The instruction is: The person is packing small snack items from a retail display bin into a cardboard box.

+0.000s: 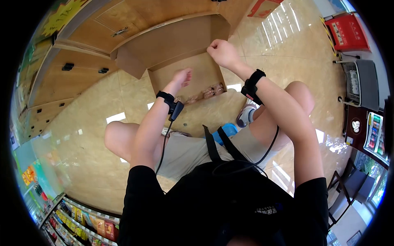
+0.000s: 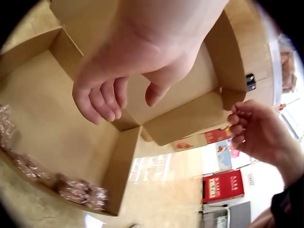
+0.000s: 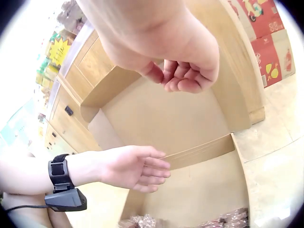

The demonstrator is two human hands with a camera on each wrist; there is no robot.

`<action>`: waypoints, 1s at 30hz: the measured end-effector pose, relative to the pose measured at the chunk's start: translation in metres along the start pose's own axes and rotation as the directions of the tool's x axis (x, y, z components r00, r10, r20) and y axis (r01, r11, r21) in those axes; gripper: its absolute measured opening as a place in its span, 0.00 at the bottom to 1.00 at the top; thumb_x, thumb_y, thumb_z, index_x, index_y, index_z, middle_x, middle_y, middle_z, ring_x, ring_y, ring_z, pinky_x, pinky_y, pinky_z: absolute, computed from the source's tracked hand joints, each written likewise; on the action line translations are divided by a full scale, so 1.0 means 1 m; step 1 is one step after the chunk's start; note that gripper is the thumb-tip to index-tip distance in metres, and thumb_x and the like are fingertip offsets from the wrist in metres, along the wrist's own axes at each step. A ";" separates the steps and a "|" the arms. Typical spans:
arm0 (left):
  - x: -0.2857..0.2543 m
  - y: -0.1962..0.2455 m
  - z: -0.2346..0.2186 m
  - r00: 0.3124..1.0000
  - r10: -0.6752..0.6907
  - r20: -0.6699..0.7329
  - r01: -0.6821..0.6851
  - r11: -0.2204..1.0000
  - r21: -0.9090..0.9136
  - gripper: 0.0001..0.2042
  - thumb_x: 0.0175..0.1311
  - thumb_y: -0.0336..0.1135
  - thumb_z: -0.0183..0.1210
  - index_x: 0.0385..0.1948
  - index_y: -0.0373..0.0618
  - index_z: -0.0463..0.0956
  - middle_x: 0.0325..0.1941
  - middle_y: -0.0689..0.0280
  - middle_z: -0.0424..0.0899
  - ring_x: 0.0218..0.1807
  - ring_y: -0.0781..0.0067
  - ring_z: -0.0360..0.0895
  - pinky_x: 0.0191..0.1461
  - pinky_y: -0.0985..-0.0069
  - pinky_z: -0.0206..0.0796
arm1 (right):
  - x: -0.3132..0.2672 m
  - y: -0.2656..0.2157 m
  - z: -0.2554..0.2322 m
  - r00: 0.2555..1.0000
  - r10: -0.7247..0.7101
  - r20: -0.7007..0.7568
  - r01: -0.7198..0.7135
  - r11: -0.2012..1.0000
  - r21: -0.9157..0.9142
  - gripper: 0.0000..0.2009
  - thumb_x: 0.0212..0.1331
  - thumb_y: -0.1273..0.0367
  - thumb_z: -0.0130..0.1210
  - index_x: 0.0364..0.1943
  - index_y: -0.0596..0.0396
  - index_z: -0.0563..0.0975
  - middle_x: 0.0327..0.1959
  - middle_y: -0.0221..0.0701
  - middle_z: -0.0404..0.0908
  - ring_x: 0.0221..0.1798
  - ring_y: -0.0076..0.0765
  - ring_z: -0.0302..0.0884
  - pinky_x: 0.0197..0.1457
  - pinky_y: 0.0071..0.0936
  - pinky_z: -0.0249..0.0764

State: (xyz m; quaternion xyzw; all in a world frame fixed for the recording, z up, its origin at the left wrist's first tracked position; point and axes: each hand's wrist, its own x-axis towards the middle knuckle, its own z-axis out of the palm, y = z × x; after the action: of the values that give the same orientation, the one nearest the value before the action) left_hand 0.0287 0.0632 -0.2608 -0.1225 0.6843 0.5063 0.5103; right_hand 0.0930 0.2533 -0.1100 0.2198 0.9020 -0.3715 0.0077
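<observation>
A brown cardboard box (image 1: 201, 73) lies on the floor between the person's legs, its lid (image 1: 172, 43) raised toward the wooden cabinet. Along the near inner wall sit several small packs in clear, crinkly wrapping (image 1: 213, 90). The left hand (image 1: 182, 77) hovers above the box's left part, fingers relaxed and slightly bent, with nothing in it. Near the right end of the fold between box and lid is the right hand (image 1: 223, 52). Its fingers (image 3: 190, 84) curl in toward the palm with the thumb close to them, and no object shows in it.
Wooden cabinet doors (image 1: 111, 24) stand right behind the lid. Red printed cartons (image 3: 270, 57) are at the far right of the cabinet. Something blue (image 1: 225, 132) lies on the floor under the person. A snack shelf (image 1: 90, 223) and a grey cart (image 1: 361, 82) stand farther off.
</observation>
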 end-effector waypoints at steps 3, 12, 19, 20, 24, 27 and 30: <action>0.011 -0.030 -0.004 0.997 -0.012 -0.077 0.026 0.983 0.179 0.14 0.52 0.50 0.61 0.29 0.51 0.72 0.28 0.74 0.73 0.31 0.79 0.70 0.37 0.72 0.65 | -0.002 -0.004 0.004 0.997 0.009 0.077 -0.007 1.000 -0.030 0.13 0.52 0.61 0.51 0.34 0.54 0.80 0.34 0.41 0.82 0.42 0.46 0.79 0.47 0.37 0.74; 0.057 -0.084 -0.022 0.999 -0.033 0.006 0.028 0.925 0.379 0.17 0.46 0.45 0.65 0.27 0.39 0.77 0.26 0.65 0.76 0.28 0.71 0.71 0.35 0.67 0.65 | -0.005 -0.005 0.005 0.992 0.015 0.124 -0.009 0.999 -0.049 0.13 0.54 0.62 0.49 0.36 0.54 0.80 0.36 0.43 0.81 0.42 0.48 0.78 0.48 0.38 0.74; 0.029 -0.073 0.008 0.998 -0.064 -0.003 0.061 0.936 0.347 0.13 0.46 0.36 0.64 0.25 0.31 0.77 0.25 0.58 0.78 0.25 0.68 0.73 0.28 0.69 0.65 | -0.007 -0.009 0.005 0.992 -0.012 0.124 0.018 0.999 -0.050 0.13 0.54 0.63 0.50 0.34 0.56 0.80 0.36 0.43 0.81 0.42 0.48 0.78 0.47 0.39 0.73; 0.025 -0.073 0.011 0.995 -0.083 0.060 0.060 0.947 0.317 0.12 0.48 0.36 0.63 0.26 0.34 0.78 0.25 0.61 0.78 0.25 0.70 0.73 0.28 0.71 0.64 | -0.007 -0.010 0.004 0.991 -0.019 0.133 0.028 0.998 -0.060 0.13 0.54 0.63 0.49 0.36 0.56 0.80 0.37 0.44 0.81 0.44 0.49 0.78 0.49 0.39 0.73; 0.046 -0.090 0.013 0.969 -0.170 0.178 0.097 0.928 0.360 0.10 0.51 0.35 0.61 0.28 0.36 0.79 0.26 0.65 0.79 0.26 0.74 0.74 0.30 0.75 0.65 | -0.007 -0.010 0.005 0.987 0.014 0.163 -0.011 1.000 -0.019 0.12 0.53 0.63 0.50 0.34 0.56 0.80 0.36 0.43 0.81 0.42 0.48 0.78 0.47 0.39 0.73; 0.065 -0.108 0.012 0.985 -0.104 0.138 0.024 0.875 0.484 0.10 0.50 0.34 0.61 0.27 0.36 0.79 0.25 0.64 0.80 0.26 0.74 0.75 0.30 0.75 0.65 | -0.005 -0.010 0.006 0.988 -0.004 0.152 0.006 1.000 -0.014 0.11 0.52 0.63 0.50 0.32 0.55 0.79 0.33 0.42 0.81 0.39 0.47 0.78 0.44 0.40 0.73; 0.072 -0.113 0.013 0.990 -0.048 0.136 -0.036 0.828 0.560 0.09 0.49 0.34 0.62 0.25 0.36 0.79 0.24 0.64 0.80 0.24 0.74 0.74 0.29 0.75 0.65 | -0.005 -0.013 0.003 0.984 0.011 0.177 -0.006 1.000 -0.027 0.11 0.52 0.64 0.50 0.33 0.55 0.79 0.35 0.42 0.81 0.41 0.47 0.78 0.45 0.40 0.73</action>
State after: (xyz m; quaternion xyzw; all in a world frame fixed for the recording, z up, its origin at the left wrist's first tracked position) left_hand 0.0810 0.0470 -0.3841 0.0672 0.7636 0.2892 0.5734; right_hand 0.0917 0.2411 -0.1020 0.1897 0.9016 -0.3775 0.0924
